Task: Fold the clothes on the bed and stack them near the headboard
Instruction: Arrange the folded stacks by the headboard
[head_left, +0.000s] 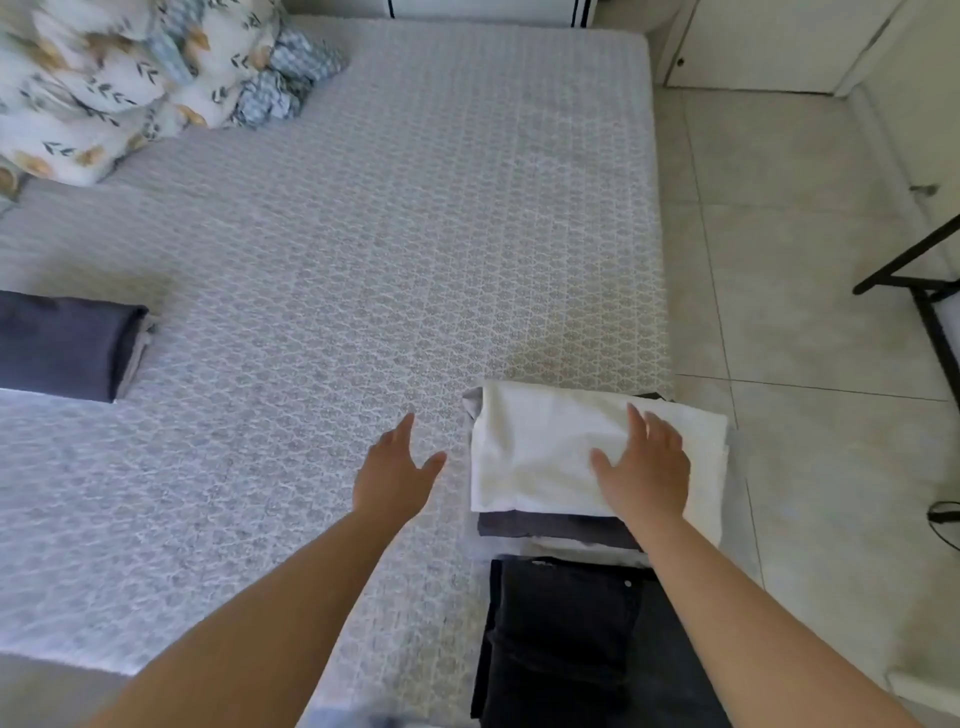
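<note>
A folded white garment (540, 452) tops a stack near the bed's right edge, with a folded grey piece (550, 525) and more white fabric under it. My right hand (647, 470) lies flat on the white garment, fingers spread, gripping nothing. Just left of the stack, my left hand (395, 478) hovers open over the patterned bedsheet (337, 260). Folded black trousers (561, 639) lie in front of the stack, closer to me. A folded dark navy garment (62, 345) sits at the bed's left side.
A bunched floral duvet (119, 78) fills the bed's far left corner. Pale floor tiles (805, 312) run along the right of the bed. A black metal frame (924, 291) stands at the right edge, and a dark cable (943, 517) lies on the floor.
</note>
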